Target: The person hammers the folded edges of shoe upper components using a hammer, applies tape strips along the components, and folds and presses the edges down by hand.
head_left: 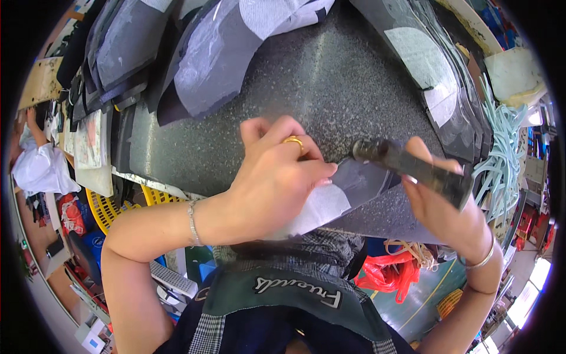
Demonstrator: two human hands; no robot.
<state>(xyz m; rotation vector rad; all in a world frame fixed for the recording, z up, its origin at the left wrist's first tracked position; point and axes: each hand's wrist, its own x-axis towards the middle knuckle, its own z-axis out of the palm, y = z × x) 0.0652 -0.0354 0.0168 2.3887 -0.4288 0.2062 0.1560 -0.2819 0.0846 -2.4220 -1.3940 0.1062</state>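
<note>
Left hand [274, 174] pinches dark piece [367, 182], probably to steady it. Right hand [451, 221] grips hammer-like tool [415, 166] close by

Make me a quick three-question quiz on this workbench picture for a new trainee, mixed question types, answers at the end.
1. Which hand holds the dark hammer-like tool?
2. True or false: the left hand wears a gold ring.
3. Fill in the colour: the plastic bag beyond the near edge of the speckled worktop is ____.

Key: 1. The right hand. 2. True. 3. Red.
</note>
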